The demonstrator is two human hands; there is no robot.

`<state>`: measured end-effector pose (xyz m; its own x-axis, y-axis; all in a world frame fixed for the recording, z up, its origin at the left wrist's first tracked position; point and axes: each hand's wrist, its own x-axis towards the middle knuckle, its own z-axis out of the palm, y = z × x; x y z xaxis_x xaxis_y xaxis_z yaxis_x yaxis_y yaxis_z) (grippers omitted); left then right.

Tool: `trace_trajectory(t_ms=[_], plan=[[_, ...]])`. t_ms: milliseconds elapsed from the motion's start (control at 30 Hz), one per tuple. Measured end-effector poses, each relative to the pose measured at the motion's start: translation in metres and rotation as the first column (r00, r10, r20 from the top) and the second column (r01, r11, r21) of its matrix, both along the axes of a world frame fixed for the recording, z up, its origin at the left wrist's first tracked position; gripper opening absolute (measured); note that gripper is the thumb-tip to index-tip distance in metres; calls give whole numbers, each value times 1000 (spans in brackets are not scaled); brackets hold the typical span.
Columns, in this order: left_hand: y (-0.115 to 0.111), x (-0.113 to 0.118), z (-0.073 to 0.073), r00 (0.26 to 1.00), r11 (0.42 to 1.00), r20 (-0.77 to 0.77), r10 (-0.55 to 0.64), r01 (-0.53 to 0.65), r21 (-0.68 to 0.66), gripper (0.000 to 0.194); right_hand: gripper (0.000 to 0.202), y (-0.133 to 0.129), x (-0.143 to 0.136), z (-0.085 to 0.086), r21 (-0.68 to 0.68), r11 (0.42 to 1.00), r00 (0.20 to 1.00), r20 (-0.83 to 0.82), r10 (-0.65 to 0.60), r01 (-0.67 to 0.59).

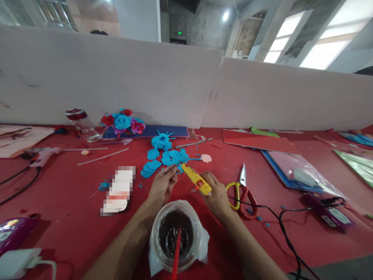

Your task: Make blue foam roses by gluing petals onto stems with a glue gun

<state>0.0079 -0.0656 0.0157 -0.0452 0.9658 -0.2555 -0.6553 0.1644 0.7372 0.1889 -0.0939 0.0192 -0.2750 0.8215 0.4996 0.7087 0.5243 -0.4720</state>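
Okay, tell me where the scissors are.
In the head view, the scissors lie on the red table, just right of the right hand, a black cable by their handles.

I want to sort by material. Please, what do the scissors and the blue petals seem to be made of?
Scissors: blades look like polished metal, by their silvery shine; handles probably plastic, smooth and brightly coloured.
Blue petals: perhaps paper or thin foam, being matte and thin.

The cup [155, 237] is clear, glossy plastic, with a shiny red plastic straw [176, 252] inside. Beyond the cup, the petals [151, 166] look matt and papery, and the gun [196, 179] is smooth yellow plastic. Right of the cup, the scissors [243, 175] have shiny metal blades and smooth plastic handles.
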Motion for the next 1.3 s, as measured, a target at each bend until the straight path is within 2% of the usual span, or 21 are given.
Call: trace_trajectory(t_ms=[167, 267, 333, 400, 500, 567, 600, 700, 733, 800, 833, 867, 900, 1000, 1067, 1167, 1300], plan=[[1, -3, -3, 1000, 1000, -8, -4, 4, 21, 33, 14, -1, 7, 2, -16, 998, 997, 59, -55, 56], [4, -5, -4, 999, 999, -21, 40, -39, 24, 34, 13, 3, 28, 11, 0, 983, 977, 116, -181, 182], [5, -7, -4, 995, 995, -3, 96, -96, 37, 34, 17, 10, 46, 18, -9, 936, 911, 234, -340, 351], [7, -8, -5, 991, 987, 20, 133, -134, 85, 32, 23, 22, 66, 22, -41, 860, 799, 393, -455, 509], [7, -8, -7, 993, 972, 6, 114, -113, 205, 28, 24, 42, 91, 22, -99, 777, 676, 570, -468, 621], [6, -7, -7, 996, 962, -19, 87, -79, 263, 25, 18, 51, 98, 19, -125, 764, 662, 599, -451, 633], [5, -7, -6, 997, 958, -22, 74, -65, 279, 23, 14, 53, 97, 18, -124, 770, 685, 561, -466, 626], [2, -6, -2, 999, 957, -16, 49, -42, 287, 23, 15, 49, 71, 18, -69, 838, 815, 288, -503, 541], [1, -5, -1, 999, 961, -11, 52, -47, 271, 24, 20, 45, 55, 19, -62, 876, 866, 201, -458, 478], [-1, -3, 2, 997, 974, -18, 70, -65, 218, 28, 20, 37, 18, 20, -116, 943, 946, 125, -299, 313], [-1, -2, 3, 996, 979, -27, 81, -74, 187, 31, 19, 34, -1, 19, -245, 962, 987, -69, -143, 122], [-1, -1, 2, 995, 984, -38, 88, -81, 159, 35, 20, 31, -18, 18, -337, 941, 962, -265, -59, -35], [-1, 0, 1, 994, 987, -54, 91, -83, 139, 38, 22, 30, -34, 16, -371, 919, 905, -424, -37, -136], [0, 4, -8, 991, 991, -112, 69, -55, 123, 43, 22, 30, -60, 6, -393, 882, 722, -686, -92, -261], [1, 6, -17, 989, 992, -140, 39, -21, 128, 46, 20, 31, -63, 0, -400, 873, 641, -755, -140, -281], [3, 9, -31, 985, 989, -172, 5, 21, 145, 48, 19, 31, -61, -8, -409, 868, 561, -804, -198, -281], [3, 16, -40, 984, 983, -174, -48, 77, 168, 47, 22, 31, -58, -12, -435, 838, 478, -842, -250, -328]])
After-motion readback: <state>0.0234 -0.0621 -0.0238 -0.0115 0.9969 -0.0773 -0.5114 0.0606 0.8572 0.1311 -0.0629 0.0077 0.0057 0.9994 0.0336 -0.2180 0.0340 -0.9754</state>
